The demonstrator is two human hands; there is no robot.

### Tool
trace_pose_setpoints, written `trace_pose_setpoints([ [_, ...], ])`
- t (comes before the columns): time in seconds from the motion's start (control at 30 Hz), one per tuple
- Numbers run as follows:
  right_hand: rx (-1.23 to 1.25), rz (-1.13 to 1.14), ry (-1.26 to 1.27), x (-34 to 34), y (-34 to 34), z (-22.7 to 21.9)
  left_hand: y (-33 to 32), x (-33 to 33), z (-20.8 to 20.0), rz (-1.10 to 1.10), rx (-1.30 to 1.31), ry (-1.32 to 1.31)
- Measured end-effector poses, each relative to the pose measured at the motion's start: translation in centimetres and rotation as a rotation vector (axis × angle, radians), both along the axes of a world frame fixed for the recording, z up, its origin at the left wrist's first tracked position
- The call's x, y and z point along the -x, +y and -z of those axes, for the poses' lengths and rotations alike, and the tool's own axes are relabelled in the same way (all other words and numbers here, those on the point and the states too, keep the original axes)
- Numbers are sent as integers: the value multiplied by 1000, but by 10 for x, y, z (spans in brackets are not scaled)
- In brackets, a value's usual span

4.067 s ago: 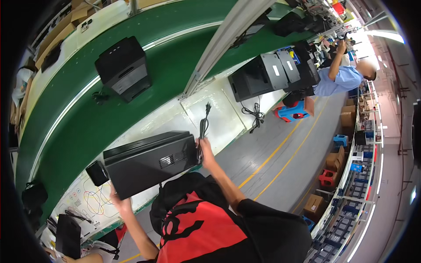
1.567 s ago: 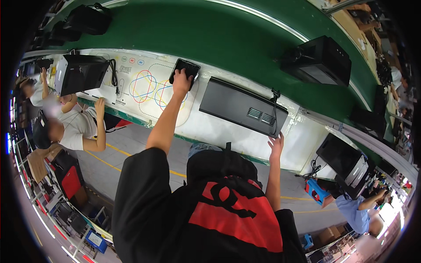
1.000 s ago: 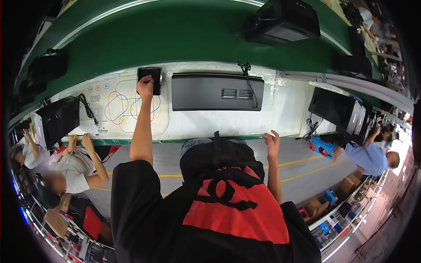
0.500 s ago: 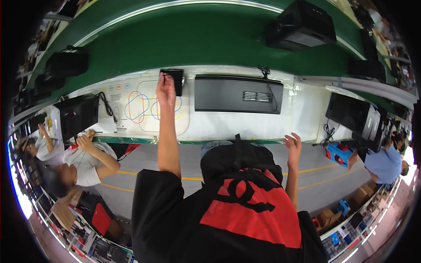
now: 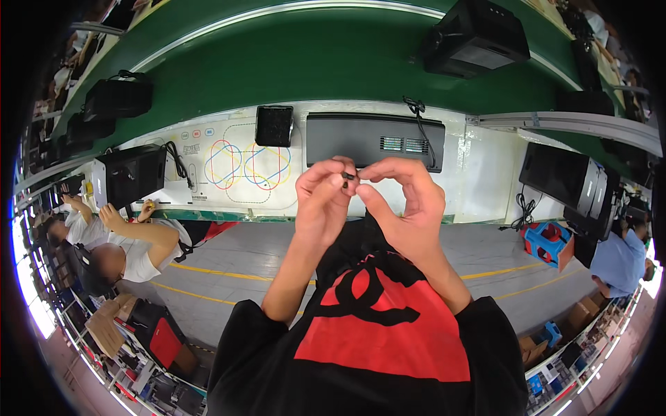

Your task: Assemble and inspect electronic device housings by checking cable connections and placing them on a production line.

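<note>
Head view: small dark pieces (image 5: pixel 349 177) were held up before the person, nearer than the long dark case (image 5: pixel 347 142).
Left fingers (image 5: pixel 332 184): pinched the pieces between thumb and fingertips.
Right fingers (image 5: pixel 381 168): curved in from the right, tips close to the pieces; whether they gripped them could not be told.
Handling of the pieces: probably light and stiff, and easy to drop; the outer sides seemed the place for a fingertip hold.
Black tray (image 5: pixel 274 126): lay left of the case on the surface (image 5: pixel 458 184), its contents too dark to tell.
Case: likely heavier, rigid and smooth, best taken at both short ends; a black cord (image 5: pixel 420 126) lay across its right part.
</note>
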State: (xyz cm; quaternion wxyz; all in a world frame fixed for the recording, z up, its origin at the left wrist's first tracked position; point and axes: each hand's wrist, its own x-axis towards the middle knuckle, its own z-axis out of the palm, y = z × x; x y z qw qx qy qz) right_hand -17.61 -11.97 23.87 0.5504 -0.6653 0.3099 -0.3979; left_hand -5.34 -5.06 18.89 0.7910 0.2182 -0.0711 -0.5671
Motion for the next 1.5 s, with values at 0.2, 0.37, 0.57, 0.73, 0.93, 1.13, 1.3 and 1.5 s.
trace_pose_setpoints([
  [0.2,-76,99,-15,16,5,-9,-3,20,-12,-103,-9,-484],
  [0.37,-84,168,33,31,5,1,-6,32,-9,-110,-88,-688],
  [0.57,-189,262,-50,47,11,14,-10,53,-3,-51,-169,-568],
  [0.73,-190,280,-62,57,12,19,-10,61,-1,-19,-170,-614],
  [0.93,400,282,115,67,0,19,-15,55,-11,226,-311,-345],
  [1.13,639,79,253,84,-17,14,-14,43,-13,488,-311,-372],
  [1.3,630,-31,212,92,-21,19,-16,36,-10,585,-315,-325],
  [1.5,653,-69,215,95,-22,25,-18,34,1,704,-331,-194],
])
